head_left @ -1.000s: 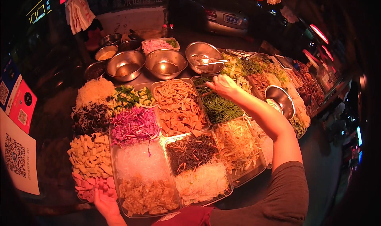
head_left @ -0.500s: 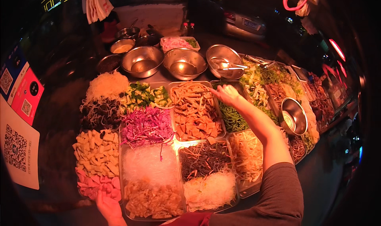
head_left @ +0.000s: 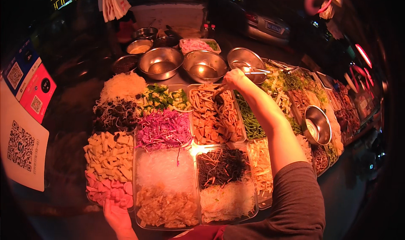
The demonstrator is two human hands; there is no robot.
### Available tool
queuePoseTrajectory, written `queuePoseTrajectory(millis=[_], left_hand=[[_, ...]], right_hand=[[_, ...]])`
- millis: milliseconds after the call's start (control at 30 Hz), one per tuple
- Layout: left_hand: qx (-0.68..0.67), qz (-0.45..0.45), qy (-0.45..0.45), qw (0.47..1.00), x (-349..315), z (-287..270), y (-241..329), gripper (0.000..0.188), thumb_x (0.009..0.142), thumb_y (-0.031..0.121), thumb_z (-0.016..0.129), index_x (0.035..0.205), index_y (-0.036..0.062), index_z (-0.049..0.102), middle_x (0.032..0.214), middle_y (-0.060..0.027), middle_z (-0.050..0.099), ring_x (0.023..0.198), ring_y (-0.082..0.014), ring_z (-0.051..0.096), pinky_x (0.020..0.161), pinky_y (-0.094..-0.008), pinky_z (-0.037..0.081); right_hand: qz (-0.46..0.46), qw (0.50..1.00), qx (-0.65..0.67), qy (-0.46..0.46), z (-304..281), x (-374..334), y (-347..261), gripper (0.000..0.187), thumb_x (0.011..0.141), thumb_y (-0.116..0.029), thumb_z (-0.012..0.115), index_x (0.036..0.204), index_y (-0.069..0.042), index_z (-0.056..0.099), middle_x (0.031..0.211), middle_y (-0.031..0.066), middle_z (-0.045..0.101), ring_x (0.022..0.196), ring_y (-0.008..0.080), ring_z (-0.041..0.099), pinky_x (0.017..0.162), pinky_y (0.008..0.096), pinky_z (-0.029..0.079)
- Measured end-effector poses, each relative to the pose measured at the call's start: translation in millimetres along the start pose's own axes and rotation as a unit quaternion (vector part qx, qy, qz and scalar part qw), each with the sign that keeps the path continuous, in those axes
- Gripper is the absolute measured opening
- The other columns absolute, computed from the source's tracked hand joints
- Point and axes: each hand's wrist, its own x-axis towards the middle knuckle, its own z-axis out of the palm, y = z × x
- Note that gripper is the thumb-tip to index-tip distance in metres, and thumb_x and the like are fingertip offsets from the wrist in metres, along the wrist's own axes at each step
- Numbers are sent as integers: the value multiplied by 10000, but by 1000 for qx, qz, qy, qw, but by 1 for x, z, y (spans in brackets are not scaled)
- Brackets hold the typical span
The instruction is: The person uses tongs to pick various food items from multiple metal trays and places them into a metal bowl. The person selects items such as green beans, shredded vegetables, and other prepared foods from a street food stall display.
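Note:
My right hand [head_left: 234, 78] reaches across to the far end of a tray of brown strips and flat brown pieces [head_left: 211, 128]. Its fingers are closed around a thin dark utensil [head_left: 220, 88], mostly hidden, whose kind I cannot make out. Beyond that hand stands a steel bowl [head_left: 246, 56] with metal tongs [head_left: 256, 71] lying in it. At the near left, my left hand [head_left: 117, 214] is against the edge of a pile of pink slices [head_left: 105, 188], fingers apart and seemingly holding nothing. Pale cut pieces [head_left: 110, 153] are heaped just behind the slices.
Around the hands are trays of shredded purple cabbage [head_left: 164, 128], clear noodles [head_left: 164, 170], dark shreds [head_left: 221, 166] and green beans [head_left: 252, 124]. Steel bowls [head_left: 161, 63] line the back, and another steel bowl [head_left: 317, 126] sits tilted at right. Code signs [head_left: 25, 149] stand at left.
My right hand has moved farther away and slightly left over the brown strips, with the utensil. My left hand stays by the pink slices. The whole view has shifted a little.

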Motion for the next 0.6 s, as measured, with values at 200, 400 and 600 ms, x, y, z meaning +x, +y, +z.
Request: queuePoseTrajectory(millis=[200, 400, 600], left_hand=[[-1, 4, -1, 1000, -14, -8, 8, 177, 869, 173, 520, 1009, 65, 534, 958, -76, 588, 808, -170, 547, 633, -267, 447], [264, -95, -384, 880, -52, 87, -64, 248, 827, 171, 559, 993, -12, 577, 1040, -152, 590, 927, -247, 584, 785, -346, 499], [570, 269, -629, 454, -9, 192, -230, 401, 834, 302, 578, 1023, -51, 577, 1061, -217, 558, 995, -357, 534, 887, -409, 423]], right_hand=[[7, 999, 9, -37, -60, -49, -1, 294, 768, -382, 624, 920, -140, 695, 967, 39, 675, 906, 198, 644, 737, 330, 515], [22, 999, -31, 5, -65, -52, -15, 179, 719, -258, 653, 840, -133, 695, 843, 43, 680, 818, 218, 656, 650, 343, 530], [25, 999, -36, 12, -55, -78, -12, 136, 701, -242, 639, 798, -167, 699, 792, 35, 673, 775, 215, 655, 617, 351, 508]])
